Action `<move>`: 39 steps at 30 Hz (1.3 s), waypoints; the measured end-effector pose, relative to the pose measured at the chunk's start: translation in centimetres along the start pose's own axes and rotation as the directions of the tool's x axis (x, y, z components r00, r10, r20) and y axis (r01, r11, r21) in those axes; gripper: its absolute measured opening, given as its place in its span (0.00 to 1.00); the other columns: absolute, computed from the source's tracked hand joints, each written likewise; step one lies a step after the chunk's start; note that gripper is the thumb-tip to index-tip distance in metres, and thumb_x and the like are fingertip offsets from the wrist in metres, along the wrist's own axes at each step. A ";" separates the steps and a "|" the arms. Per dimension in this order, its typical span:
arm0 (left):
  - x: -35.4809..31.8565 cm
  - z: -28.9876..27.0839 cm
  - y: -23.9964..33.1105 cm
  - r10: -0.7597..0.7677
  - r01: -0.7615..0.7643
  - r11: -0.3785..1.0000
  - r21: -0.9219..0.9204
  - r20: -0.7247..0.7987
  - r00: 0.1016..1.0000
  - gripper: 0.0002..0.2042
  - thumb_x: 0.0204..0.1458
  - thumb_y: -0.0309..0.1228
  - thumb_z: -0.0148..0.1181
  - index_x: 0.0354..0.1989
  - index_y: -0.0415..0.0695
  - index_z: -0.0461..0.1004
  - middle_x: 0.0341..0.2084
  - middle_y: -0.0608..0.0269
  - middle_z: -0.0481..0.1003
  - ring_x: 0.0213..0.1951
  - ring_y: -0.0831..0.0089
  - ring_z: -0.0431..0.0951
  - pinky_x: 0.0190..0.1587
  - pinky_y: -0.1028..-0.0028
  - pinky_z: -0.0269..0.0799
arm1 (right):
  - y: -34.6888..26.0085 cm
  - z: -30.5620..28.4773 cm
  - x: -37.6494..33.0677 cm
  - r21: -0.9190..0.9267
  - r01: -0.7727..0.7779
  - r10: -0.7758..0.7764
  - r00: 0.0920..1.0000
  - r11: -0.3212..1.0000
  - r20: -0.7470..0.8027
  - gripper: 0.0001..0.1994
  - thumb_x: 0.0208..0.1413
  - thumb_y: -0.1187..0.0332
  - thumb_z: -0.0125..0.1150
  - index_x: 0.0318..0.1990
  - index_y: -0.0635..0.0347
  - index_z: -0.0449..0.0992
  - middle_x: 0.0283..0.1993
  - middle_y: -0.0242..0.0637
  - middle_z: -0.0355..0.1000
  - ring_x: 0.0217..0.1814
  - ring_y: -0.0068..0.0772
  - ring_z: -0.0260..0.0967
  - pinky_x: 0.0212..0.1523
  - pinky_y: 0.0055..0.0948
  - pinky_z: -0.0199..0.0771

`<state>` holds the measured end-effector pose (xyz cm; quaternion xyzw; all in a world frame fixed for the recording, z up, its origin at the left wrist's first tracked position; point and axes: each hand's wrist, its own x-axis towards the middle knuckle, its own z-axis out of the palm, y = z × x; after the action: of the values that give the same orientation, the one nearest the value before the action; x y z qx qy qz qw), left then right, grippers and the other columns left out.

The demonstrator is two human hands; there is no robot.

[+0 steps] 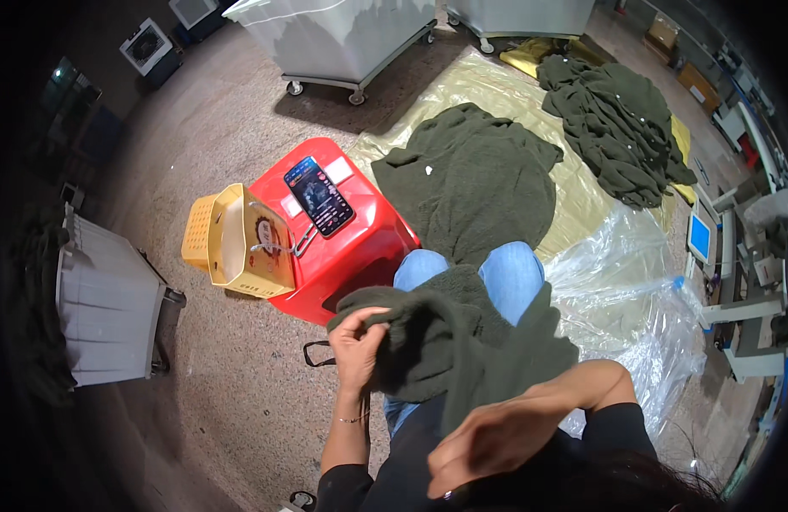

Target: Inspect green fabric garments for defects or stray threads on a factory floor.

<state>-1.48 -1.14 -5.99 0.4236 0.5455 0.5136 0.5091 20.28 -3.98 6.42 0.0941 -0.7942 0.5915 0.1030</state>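
A dark green knitted garment (pixel 496 358) lies bunched over my lap, its folds draped across my knees. My left hand (pixel 357 346) grips its edge at the left, thumb pressed against the fingers. Near my body, my right hand (pixel 488 444) is closed and slightly blurred, just below the garment. A small glint shows at its fingertips, but what it holds is hidden. On the floor ahead of my knees is another dark green garment (pixel 479 188), spread out, with a small white tag on it.
A red stool (pixel 377 243) at my left bears a phone (pixel 319 196); a yellow paper bag (pixel 227 247) is beside it. Plastic sheeting (pixel 616 282) covers the floor at right, under a garment pile (pixel 620 128). Wheeled bins (pixel 334 43) stand ahead and another bin (pixel 108 299) at left.
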 end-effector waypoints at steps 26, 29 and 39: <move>-1.0 2.0 -0.5 -0.318 0.386 0.913 -0.132 0.362 0.876 0.11 0.44 0.12 0.59 0.36 0.36 0.78 0.24 0.76 0.72 0.20 0.95 0.58 0.23 0.90 0.51 | 9.8 -0.1 -4.0 -0.399 -0.460 -0.203 0.418 0.793 -0.885 0.18 0.37 0.80 0.62 0.41 0.60 0.77 0.22 0.36 0.68 0.20 0.38 0.68 0.21 0.33 0.67; -1.0 2.2 -1.0 -0.308 0.385 0.907 -0.171 0.352 0.884 0.11 0.43 0.12 0.59 0.35 0.37 0.78 0.26 0.75 0.73 0.22 0.94 0.60 0.24 0.89 0.52 | 8.6 -1.1 -3.8 -0.514 -0.507 -0.219 0.531 0.692 -0.819 0.15 0.40 0.76 0.62 0.40 0.56 0.75 0.22 0.34 0.65 0.21 0.36 0.69 0.20 0.32 0.67; 1.1 5.0 -4.7 -0.144 0.141 0.989 -0.044 -0.086 0.986 0.07 0.46 0.17 0.60 0.34 0.37 0.80 0.23 0.77 0.72 0.24 0.91 0.66 0.25 0.88 0.58 | 7.5 1.2 -3.1 -0.627 -0.535 -0.279 0.591 0.566 -0.757 0.12 0.39 0.72 0.63 0.36 0.56 0.77 0.25 0.29 0.66 0.23 0.27 0.69 0.22 0.28 0.68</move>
<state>3.59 0.10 -10.59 0.3507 0.5868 0.5043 0.5276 21.19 -2.93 -1.72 -0.3046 -0.8408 0.1392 0.4254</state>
